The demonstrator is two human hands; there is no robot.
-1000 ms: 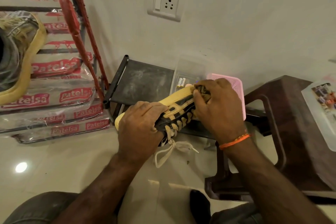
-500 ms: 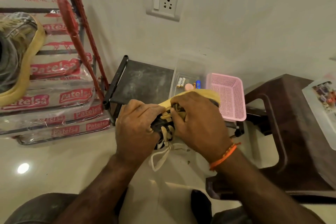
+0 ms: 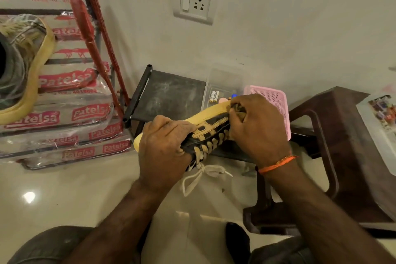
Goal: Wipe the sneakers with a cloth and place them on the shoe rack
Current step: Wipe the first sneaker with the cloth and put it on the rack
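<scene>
Sneaker (image 3: pixel 211 129) spans both hands: left hand (image 3: pixel 165 148) grips heel, right hand (image 3: pixel 257 126) presses cloth (image 3: pixel 237 109) on toe.

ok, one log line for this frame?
phase: wiping | left hand: grips sneaker | right hand: presses cloth near sole edge | shoe rack: sneaker not placed

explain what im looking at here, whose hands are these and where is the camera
There is no machine: a person wears one camera on the head, looking down at their own hands. The left hand grips the heel end of a black and tan sneaker, held sideways in the air. The right hand presses a small dark cloth against its toe end. Behind stands a low dark shoe rack bearing a clear box and a pink basket. A brown stool stands at right.
</scene>
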